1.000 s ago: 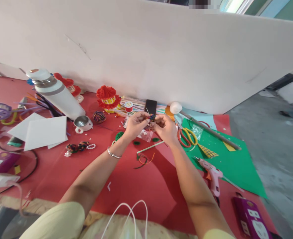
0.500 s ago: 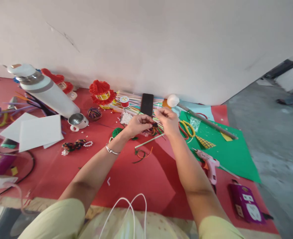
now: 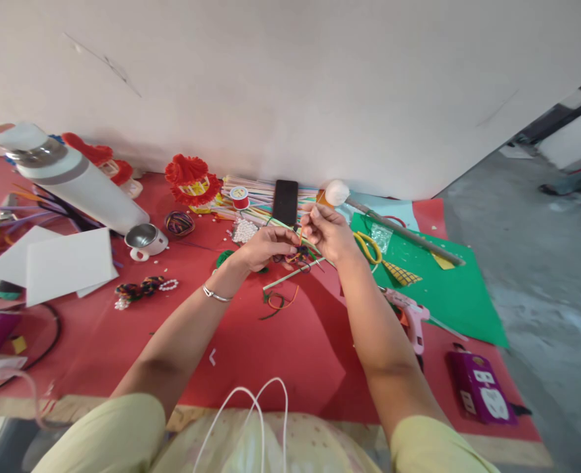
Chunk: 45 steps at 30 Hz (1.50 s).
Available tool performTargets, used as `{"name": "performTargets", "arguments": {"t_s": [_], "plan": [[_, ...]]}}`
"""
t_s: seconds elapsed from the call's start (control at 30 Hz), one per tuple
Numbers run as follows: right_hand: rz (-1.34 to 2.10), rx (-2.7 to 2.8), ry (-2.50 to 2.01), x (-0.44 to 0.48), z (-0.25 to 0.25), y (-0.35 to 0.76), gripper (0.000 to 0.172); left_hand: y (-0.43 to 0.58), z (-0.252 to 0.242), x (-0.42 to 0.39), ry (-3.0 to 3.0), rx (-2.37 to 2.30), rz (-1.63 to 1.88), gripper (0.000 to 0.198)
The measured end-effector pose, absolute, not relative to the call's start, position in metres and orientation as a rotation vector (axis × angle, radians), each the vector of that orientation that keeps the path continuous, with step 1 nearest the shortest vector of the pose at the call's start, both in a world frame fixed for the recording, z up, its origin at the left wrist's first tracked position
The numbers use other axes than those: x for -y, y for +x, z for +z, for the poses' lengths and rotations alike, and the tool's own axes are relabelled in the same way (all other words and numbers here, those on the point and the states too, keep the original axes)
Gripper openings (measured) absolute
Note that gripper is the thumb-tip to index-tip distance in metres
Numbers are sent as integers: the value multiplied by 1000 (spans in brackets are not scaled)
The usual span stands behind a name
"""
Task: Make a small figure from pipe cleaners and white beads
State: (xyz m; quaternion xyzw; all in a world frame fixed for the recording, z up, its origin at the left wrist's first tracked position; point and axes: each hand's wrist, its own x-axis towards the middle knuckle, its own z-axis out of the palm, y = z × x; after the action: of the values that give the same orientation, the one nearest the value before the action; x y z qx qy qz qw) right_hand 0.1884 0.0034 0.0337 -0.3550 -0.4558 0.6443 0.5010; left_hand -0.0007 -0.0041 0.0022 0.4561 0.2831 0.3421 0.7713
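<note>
My left hand [image 3: 265, 246] is closed in a pinch on a small knot of multicoloured cords [image 3: 298, 255], held just above the red sheet [image 3: 251, 355]. My right hand [image 3: 327, 231] is closed too, pinching a thin orange strand [image 3: 301, 234] that runs up from that knot. Both hands sit close together in the middle of the view, in front of a black phone [image 3: 285, 201]. A silver bangle [image 3: 215, 295] circles my left wrist. Loose green and orange cord pieces [image 3: 277, 303] and a pale straw [image 3: 290, 275] lie just below the hands.
A white bottle [image 3: 64, 176], metal cup [image 3: 145, 239], white cards [image 3: 58, 263], red tasselled ornament [image 3: 190, 180], thread spool [image 3: 240, 196], beads [image 3: 245, 230] and braided bracelet [image 3: 142, 288] lie left. Yellow scissors [image 3: 368, 246], pink glue gun [image 3: 406, 318], green sheet [image 3: 438, 295] and purple power strip [image 3: 482, 394] lie right.
My hands have dropped slightly toward the sheet and my right hand has drawn the strand up and away from the left. The view has shifted, so everything sits further left.
</note>
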Motion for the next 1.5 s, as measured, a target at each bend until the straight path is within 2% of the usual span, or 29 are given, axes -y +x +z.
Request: {"name": "performTargets", "arguments": {"t_s": [0.13, 0.33, 0.5, 0.83, 0.9, 1.07, 1.23, 1.5], "plan": [[1636, 995, -836, -6, 36, 192, 48, -2, 5, 5, 977, -603, 733, 28], [1284, 580, -788, -34, 27, 217, 28, -1, 9, 8, 1067, -708, 737, 26], [1070, 580, -710, -49, 11, 234, 14, -1, 5, 6, 1111, -724, 731, 25], [266, 1041, -941, -51, 1, 248, 37, -7, -3, 1, 1091, -704, 678, 30], [194, 1237, -981, -41, 7, 240, 37, -10, -2, -3, 1069, -749, 770, 32], [-150, 1747, -934, -25, 20, 220, 18, -21, 6, -12, 1043, -834, 1018, 33], [-204, 2062, -848, -28, 17, 220, 27, -29, 13, -15, 1009, -824, 1103, 38], [-487, 2057, -943, -24, 18, 218, 29, -32, 9, -20, 1077, -850, 1178, 36]]}}
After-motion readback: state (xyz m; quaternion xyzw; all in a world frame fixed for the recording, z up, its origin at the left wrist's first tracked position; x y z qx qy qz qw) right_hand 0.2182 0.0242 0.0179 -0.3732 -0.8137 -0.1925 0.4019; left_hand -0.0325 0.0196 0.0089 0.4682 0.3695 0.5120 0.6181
